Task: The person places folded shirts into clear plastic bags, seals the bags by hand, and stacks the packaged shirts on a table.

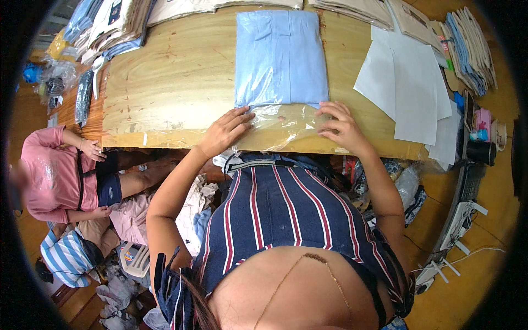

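A folded light blue garment lies flat in a clear plastic bag on the yellow wooden table. The bag's loose end spreads past the garment toward the table's near edge. My left hand rests at the bag's lower left corner, fingers stretched out over the plastic. At the lower right corner my right hand touches the plastic with bent, parted fingers. Neither hand visibly grips anything.
Stacks of folded garments line the table's far side and its right end. White paper sheets lie at the right. To the left, a person in pink is beside the table. A keyboard stands beyond the right edge.
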### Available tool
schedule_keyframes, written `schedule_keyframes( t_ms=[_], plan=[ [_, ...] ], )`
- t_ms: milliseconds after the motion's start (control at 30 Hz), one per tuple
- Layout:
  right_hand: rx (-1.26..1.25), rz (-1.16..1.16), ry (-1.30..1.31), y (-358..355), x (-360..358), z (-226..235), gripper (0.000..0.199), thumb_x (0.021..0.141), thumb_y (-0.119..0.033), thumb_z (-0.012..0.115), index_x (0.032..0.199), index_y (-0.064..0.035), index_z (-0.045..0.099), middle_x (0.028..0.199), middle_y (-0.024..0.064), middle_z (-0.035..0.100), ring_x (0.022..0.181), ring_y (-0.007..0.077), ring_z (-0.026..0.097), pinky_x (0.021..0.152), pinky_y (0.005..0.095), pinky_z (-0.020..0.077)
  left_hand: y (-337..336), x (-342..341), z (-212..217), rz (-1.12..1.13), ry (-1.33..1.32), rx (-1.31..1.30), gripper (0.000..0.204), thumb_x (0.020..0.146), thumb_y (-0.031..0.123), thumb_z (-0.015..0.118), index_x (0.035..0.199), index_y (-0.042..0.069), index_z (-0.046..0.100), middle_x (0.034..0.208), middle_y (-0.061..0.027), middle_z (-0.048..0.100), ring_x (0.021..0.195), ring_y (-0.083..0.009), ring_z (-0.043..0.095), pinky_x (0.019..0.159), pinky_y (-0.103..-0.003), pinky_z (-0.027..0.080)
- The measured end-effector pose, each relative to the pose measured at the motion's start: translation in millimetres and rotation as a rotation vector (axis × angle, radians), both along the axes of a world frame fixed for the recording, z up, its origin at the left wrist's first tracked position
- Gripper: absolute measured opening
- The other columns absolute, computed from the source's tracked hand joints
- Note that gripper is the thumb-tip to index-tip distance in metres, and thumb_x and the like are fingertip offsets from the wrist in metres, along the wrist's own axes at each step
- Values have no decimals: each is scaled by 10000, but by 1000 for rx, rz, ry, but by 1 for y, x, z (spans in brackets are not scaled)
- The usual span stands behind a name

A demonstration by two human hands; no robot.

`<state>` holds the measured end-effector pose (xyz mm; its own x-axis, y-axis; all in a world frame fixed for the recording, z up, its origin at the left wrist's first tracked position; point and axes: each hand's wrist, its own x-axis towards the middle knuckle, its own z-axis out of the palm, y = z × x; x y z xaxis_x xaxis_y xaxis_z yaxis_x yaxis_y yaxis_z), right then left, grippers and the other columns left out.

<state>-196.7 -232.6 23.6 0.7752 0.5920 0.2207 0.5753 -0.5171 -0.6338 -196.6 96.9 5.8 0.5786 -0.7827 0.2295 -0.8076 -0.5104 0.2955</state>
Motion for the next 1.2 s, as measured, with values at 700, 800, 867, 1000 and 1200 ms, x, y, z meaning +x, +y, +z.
schedule_keyframes(
  t_ms=[700,800,867,1000,1200],
  plan=[
    [-407,-1056,9,51,63,-37,210,842,-287,430,832,-94,514,676,85,554,575,247,551,524,393,427,-42,63,-12,1027,393,-350,222,871,195,359,795,0,430,551,-183,547,514,-358,538,495,-422,421],
    [-543,-1084,-73,59,63,-35,147,811,-255,480,836,-114,509,773,76,536,727,253,526,630,412,401,-48,70,-13,1049,157,95,223,848,205,397,792,1,467,595,-191,569,527,-352,559,483,-440,418],
    [-556,-1075,-242,60,63,-35,109,787,-227,511,859,-146,523,832,60,504,834,245,480,707,407,365,-53,71,-7,1094,110,270,184,813,221,452,824,45,505,731,-152,558,675,-297,545,569,-402,408],
    [-365,-1034,-157,60,60,-36,143,760,-179,537,897,-214,553,876,44,455,883,236,414,761,398,301,-46,65,-24,1087,-85,25,147,791,195,482,857,65,501,851,-118,482,831,-264,459,688,-371,350],
    [-318,-990,-26,49,60,-37,256,745,-87,481,940,-229,569,898,56,462,910,240,425,790,419,314,-40,69,-28,1148,3,-251,161,728,63,477,888,48,485,893,-131,462,854,-288,426,719,-402,323]
  ],
)
